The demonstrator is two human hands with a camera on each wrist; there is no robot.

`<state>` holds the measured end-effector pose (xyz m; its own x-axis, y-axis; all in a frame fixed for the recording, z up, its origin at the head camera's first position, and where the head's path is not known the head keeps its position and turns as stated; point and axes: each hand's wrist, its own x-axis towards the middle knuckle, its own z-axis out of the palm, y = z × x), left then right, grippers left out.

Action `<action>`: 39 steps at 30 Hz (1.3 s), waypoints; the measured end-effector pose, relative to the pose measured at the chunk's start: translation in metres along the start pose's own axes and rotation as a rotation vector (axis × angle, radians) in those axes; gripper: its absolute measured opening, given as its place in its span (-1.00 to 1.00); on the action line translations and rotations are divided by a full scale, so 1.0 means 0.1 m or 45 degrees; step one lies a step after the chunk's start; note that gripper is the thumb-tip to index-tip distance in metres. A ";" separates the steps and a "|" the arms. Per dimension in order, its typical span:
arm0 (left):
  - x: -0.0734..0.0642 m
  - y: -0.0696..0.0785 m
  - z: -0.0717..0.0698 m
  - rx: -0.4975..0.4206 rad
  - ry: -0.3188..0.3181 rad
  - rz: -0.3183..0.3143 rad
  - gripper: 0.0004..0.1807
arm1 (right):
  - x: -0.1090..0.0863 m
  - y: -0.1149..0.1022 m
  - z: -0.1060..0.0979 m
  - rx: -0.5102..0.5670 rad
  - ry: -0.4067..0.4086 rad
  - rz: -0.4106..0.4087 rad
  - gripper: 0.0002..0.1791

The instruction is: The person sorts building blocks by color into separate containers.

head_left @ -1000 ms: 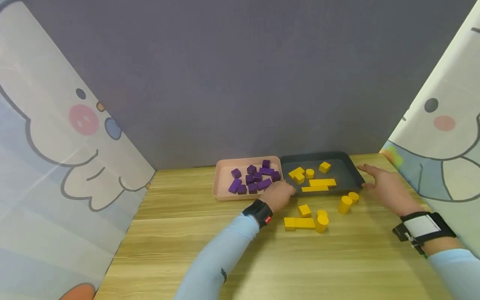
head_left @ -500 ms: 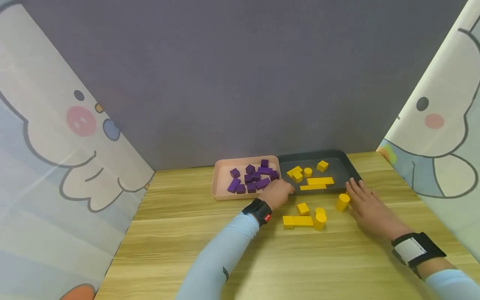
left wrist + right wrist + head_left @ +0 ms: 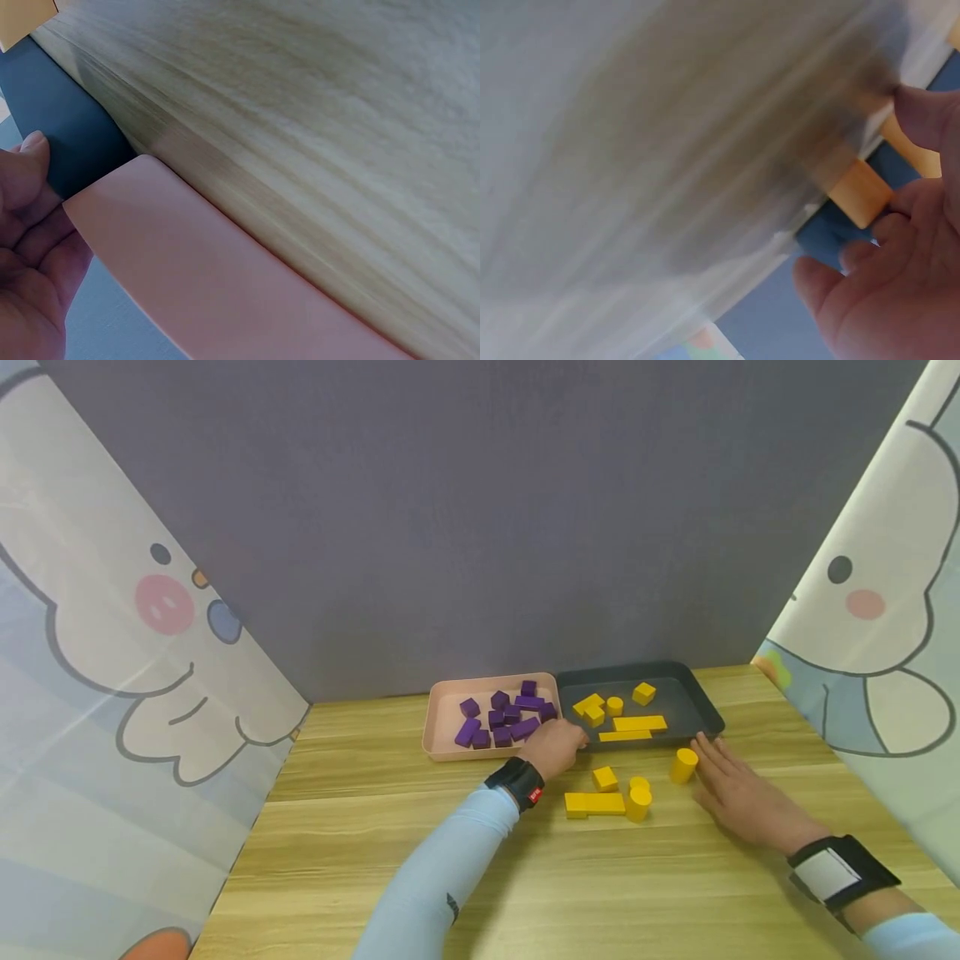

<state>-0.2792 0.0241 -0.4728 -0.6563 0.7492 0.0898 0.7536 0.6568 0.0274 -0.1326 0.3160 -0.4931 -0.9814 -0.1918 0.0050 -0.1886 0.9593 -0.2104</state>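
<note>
My left hand holds the near left corner of a dark tray; its thumb presses the tray's outer wall in the left wrist view. Several yellow blocks lie in that tray, including a cube and a long bar. My right hand is low over the table with extended fingers, just right of an upright yellow cylinder. In the right wrist view its fingers and thumb bend loosely around a yellow piece, fingertips close beside it.
A pink tray of purple blocks adjoins the dark tray on the left. In front, on the wooden table, are a yellow cube, a bar and cylinders. A grey panel stands behind.
My right hand has come left and nearer, from the dark tray's right edge to beside the cylinder. A second, smaller cylinder there is now hidden. My left hand stays at the tray corner.
</note>
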 end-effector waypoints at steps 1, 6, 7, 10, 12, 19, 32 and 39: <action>0.00 0.00 0.00 0.001 0.002 -0.003 -0.72 | 0.01 -0.01 -0.01 0.004 -0.008 0.002 -0.14; 0.02 -0.02 0.01 0.011 0.000 -0.015 -0.73 | 0.06 -0.06 -0.07 -0.009 0.050 -0.033 -0.25; 0.02 -0.02 0.01 0.012 -0.002 -0.017 -0.73 | 0.07 -0.07 -0.08 -0.007 0.074 -0.043 -0.32; 0.03 -0.03 0.01 0.018 -0.002 -0.020 -0.74 | 0.11 -0.08 -0.11 0.010 0.124 -0.046 -0.51; 0.04 -0.03 0.01 0.023 0.000 -0.019 -0.74 | 0.14 -0.08 -0.14 0.029 0.126 -0.043 -0.66; 0.05 -0.03 0.01 0.039 0.009 -0.007 -0.76 | 0.23 0.00 -0.25 0.095 0.068 -0.027 -0.78; 0.09 0.03 0.01 0.061 0.025 0.015 -0.76 | 0.74 0.03 -0.96 0.044 0.281 -0.028 -0.77; 0.01 0.06 0.04 0.054 0.013 -0.008 -0.75 | 1.09 0.15 -0.94 0.121 0.220 0.110 -0.71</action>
<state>-0.2752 0.0294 -0.4764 -0.6603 0.7443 0.1002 0.7471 0.6646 -0.0141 -0.2458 0.3288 -0.4041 -0.9869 -0.0633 0.1487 -0.1071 0.9452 -0.3084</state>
